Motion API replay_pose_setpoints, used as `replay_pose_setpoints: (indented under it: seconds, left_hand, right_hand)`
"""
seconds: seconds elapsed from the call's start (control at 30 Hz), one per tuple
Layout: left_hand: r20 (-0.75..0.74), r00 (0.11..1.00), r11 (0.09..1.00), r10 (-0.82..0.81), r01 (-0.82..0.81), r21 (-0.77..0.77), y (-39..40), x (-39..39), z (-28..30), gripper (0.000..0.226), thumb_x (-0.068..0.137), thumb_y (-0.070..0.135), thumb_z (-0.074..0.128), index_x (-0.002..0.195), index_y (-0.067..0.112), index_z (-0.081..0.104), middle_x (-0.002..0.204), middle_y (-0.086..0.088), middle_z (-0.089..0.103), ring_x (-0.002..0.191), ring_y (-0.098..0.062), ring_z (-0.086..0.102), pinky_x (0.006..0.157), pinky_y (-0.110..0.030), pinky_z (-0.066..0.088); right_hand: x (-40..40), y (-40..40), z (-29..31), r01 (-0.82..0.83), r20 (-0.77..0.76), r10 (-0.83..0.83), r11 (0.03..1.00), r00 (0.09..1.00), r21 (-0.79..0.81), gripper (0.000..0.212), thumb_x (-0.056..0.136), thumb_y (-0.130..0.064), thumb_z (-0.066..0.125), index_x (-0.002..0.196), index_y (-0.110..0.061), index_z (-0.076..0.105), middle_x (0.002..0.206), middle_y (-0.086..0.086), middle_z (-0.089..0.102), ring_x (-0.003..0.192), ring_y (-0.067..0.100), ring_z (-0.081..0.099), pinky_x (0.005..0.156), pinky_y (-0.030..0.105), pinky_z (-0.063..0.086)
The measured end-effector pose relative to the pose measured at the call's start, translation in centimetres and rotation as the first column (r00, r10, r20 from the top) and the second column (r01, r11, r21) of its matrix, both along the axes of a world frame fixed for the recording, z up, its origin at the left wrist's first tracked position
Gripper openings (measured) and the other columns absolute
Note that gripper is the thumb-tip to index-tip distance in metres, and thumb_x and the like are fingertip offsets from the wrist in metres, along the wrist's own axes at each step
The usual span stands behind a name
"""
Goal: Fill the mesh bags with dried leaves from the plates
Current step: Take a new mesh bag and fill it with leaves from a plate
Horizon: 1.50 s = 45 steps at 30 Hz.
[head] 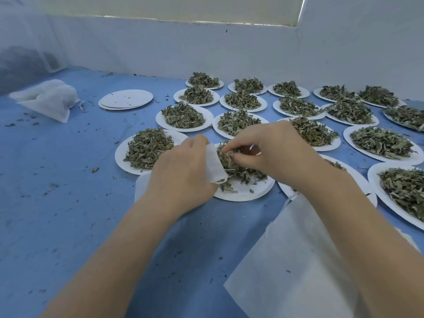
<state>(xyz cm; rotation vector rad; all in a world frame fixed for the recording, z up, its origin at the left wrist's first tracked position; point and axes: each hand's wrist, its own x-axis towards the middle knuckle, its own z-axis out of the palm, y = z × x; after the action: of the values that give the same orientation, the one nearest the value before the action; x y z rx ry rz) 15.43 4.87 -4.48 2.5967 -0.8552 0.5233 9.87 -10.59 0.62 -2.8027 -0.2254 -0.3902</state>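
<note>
Plates (380,154) heaped with leaves (183,114) fill the centre and right of the frame in rows. Empty plates (125,99) are stacked left of them, and filled bags (49,97) lie at upper left. A flat bag (291,260) lies at lower right.

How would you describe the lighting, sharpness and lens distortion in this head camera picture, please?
Head view: soft, even, bluish light with only faint shadows; the wide lens bows the wall ledge and stretches the forearms; the plates of leaves are fairly sharp; the right hand looks slightly soft, as does the left hand holding the mesh bag.
</note>
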Motion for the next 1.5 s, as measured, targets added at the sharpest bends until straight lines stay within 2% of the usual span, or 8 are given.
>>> replay_pose_setpoints:
  seconds: [0.17, 0.33, 0.63, 0.8, 0.93, 1.07, 1.23, 1.5]
  left_hand:
    - [0.023, 0.998, 0.997, -0.051, 0.052, -0.06, -0.7, -0.3, -0.3, 0.045, 0.072, 0.033, 0.063, 0.109, 0.015, 0.047, 0.098, -0.001, 0.056, 0.088, -0.025, 0.055, 0.061, -0.03, 0.032]
    - [-0.006, 0.999, 0.974, -0.04, 0.038, -0.224, -0.6, -0.5, 0.3, 0.041, 0.067, 0.038, 0.044, 0.1, 0.014, 0.048, 0.09, 0.001, 0.055, 0.082, -0.025, 0.053, 0.062, -0.034, 0.04]
    - [0.098, 0.989, 0.952, -0.109, 0.132, -0.276, -0.6, -1.0, 0.5, 0.046, 0.067, 0.031, 0.059, 0.105, 0.007, 0.06, 0.091, -0.008, 0.065, 0.075, -0.032, 0.061, 0.06, -0.035, 0.047]
    - [0.18, 0.97, 0.96, -0.163, 0.198, -0.199, -0.8, -1.0, 0.2, 0.045, 0.056, 0.019, 0.06, 0.098, 0.001, 0.063, 0.081, -0.012, 0.065, 0.064, -0.033, 0.061, 0.056, -0.035, 0.048]
    - [0.05, 0.98, 0.947, -0.19, 0.197, -0.254, -0.6, -1.0, 0.6, 0.076, 0.058, 0.032, 0.067, 0.128, 0.011, 0.046, 0.111, -0.003, 0.058, 0.093, -0.023, 0.057, 0.069, -0.025, 0.037]
    - [0.051, 0.982, 0.96, -0.183, 0.19, -0.205, 0.2, -0.4, 1.0, 0.074, 0.062, 0.043, 0.065, 0.127, 0.014, 0.044, 0.11, -0.003, 0.058, 0.087, -0.027, 0.058, 0.067, -0.035, 0.047]
    - [0.094, 0.993, 0.984, -0.072, 0.086, -0.156, 0.8, 0.4, 0.6, 0.049, 0.068, 0.026, 0.074, 0.108, 0.015, 0.049, 0.084, 0.0, 0.057, 0.069, -0.027, 0.054, 0.053, -0.032, 0.041]
    - [-0.117, 0.993, 0.997, 0.033, -0.041, -0.064, 2.3, 1.7, 0.3, 0.037, 0.069, 0.028, 0.066, 0.093, 0.016, 0.04, 0.079, -0.001, 0.054, 0.076, -0.028, 0.053, 0.064, -0.04, 0.047]
  right_hand:
    - [0.3, 1.4, -0.5, -0.119, 0.032, 0.12, 0.993, 0.992, -0.016, 0.015, 0.084, -0.009, 0.062, 0.092, -0.013, 0.075, 0.084, 0.011, 0.068, 0.077, 0.025, 0.057, 0.078, 0.037, 0.043]
    - [0.1, 1.1, -0.6, -0.163, -0.088, 0.217, 0.896, 0.972, 0.414, 0.031, 0.085, -0.006, 0.064, 0.109, -0.023, 0.07, 0.096, 0.006, 0.072, 0.093, 0.024, 0.066, 0.087, 0.04, 0.05]
    - [0.5, 1.9, -1.6, -0.059, 0.092, 0.019, 0.886, 0.996, 0.461, 0.029, 0.073, 0.001, 0.069, 0.076, -0.028, 0.072, 0.066, -0.013, 0.065, 0.069, -0.001, 0.06, 0.064, 0.007, 0.044]
    - [0.5, 1.3, -1.4, -0.171, -0.11, 0.224, 0.916, 0.968, 0.364, 0.015, 0.085, 0.0, 0.058, 0.08, -0.005, 0.071, 0.05, -0.008, 0.047, 0.046, 0.002, 0.038, 0.049, 0.012, 0.031]
    - [0.1, 0.9, -0.8, -0.207, -0.199, 0.368, 0.809, 0.908, 0.55, 0.024, 0.088, 0.008, 0.05, 0.094, -0.009, 0.066, 0.071, -0.009, 0.065, 0.058, -0.004, 0.053, 0.056, 0.009, 0.038]
    - [0.3, 0.5, -0.8, -0.211, -0.078, 0.331, 0.749, 0.94, 0.628, 0.04, 0.08, 0.017, 0.053, 0.106, -0.009, 0.068, 0.095, 0.005, 0.073, 0.091, 0.014, 0.069, 0.077, 0.03, 0.056]
    - [0.6, 0.0, -1.2, -0.169, 0.132, 0.107, 0.69, 0.985, 0.704, 0.024, 0.078, -0.003, 0.072, 0.09, -0.024, 0.073, 0.078, 0.0, 0.072, 0.066, 0.006, 0.064, 0.066, 0.018, 0.052]
    - [1.7, 0.2, -4.3, 0.095, -0.136, -0.084, 0.993, 0.987, 0.074, 0.041, 0.085, -0.047, 0.058, 0.123, -0.033, 0.056, 0.113, -0.008, 0.051, 0.091, 0.006, 0.049, 0.091, 0.028, 0.042]
